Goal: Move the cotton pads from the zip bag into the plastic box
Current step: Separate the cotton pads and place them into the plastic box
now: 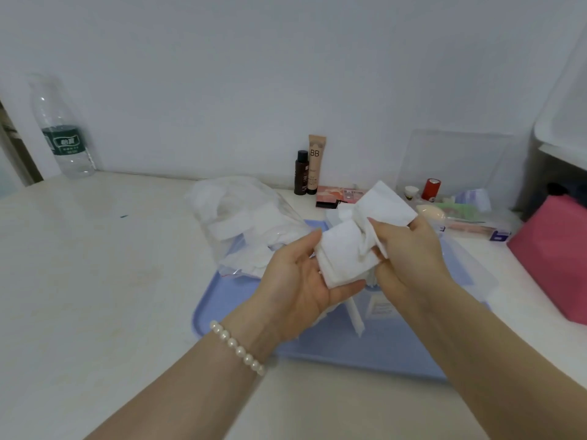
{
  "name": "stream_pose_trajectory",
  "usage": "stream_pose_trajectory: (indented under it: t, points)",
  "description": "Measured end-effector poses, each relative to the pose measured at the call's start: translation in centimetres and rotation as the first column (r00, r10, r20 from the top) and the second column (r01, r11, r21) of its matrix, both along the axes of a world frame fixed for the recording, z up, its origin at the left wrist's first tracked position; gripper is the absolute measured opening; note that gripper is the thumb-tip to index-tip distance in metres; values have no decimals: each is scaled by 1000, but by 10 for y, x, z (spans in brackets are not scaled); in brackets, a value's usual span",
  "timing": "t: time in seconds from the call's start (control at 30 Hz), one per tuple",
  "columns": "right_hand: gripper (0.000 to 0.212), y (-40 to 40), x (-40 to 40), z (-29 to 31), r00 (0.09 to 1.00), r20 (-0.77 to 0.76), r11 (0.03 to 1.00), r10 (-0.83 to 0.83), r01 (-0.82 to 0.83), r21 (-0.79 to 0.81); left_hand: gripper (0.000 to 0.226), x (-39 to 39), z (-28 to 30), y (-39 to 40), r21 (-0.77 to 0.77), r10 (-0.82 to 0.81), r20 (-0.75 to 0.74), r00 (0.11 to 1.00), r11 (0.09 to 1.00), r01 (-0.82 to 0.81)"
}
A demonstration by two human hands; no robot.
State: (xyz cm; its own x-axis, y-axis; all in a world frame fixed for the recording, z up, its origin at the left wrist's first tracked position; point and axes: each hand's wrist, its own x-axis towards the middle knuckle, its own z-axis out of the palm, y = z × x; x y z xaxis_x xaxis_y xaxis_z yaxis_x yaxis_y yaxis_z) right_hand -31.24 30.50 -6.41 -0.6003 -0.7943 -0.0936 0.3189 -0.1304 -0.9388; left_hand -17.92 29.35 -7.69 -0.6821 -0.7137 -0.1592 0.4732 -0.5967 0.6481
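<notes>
Cotton pads (346, 249) gripped by left hand (298, 281) and right hand (409, 249), blue tray (374, 347), white table (95, 265), white wall (254, 74)

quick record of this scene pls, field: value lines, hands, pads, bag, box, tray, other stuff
left hand: left hand cradles cotton pads, thumb and fingers curled round them
right hand: right hand pinches the same pads
zip bag: zip bag lies on the table, partly over the blue tray, more pads inside
plastic box: clear plastic box on the tray, under the hands, mostly hidden
table back: water bottle, dark bottle, BB tube
right edge: pink box
</notes>
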Motion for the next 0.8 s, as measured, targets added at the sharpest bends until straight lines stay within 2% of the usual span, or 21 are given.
stream_pose_trajectory:
  t: [0.1, 0.23, 0.33, 0.47, 0.57, 0.67, 0.8]
  points:
    - [53, -1, 1, -1, 999, 41, 1000, -12, 11, 23, 56, -3, -4, 0, -30, -2, -35, 999, 1000, 1]
    - [52, 2, -3, 8, 978, 189, 993, 90, -74, -89, 43, -4, -6, -1, -37, 47, -66, 997, 998, -50]
    - [50, 1, 1, 7, 976, 207, 995, 64, -48, -84, 52, -7, -8, 2, -43, 55, -109, 993, 997, -60]
    - [39, 2, 10, 1, 993, 83, 997, -78, 79, -14, 38, -13, -10, 6, -113, 116, -74, 991, 986, -124]
    - [31, 7, 18, 3, 994, -68, 993, -88, 83, -79, 33, -13, -9, 6, -144, 154, -55, 986, 976, -161]
    - [34, 8, 15, 8, 962, -240, 984, -133, 100, -145, 30, -12, -7, 6, -151, 169, -37, 985, 973, -173]
    - [31, 8, -7, 25, 942, -260, 969, -212, 168, -182, 25, -9, -3, 7, -167, 170, -21, 985, 971, -171]
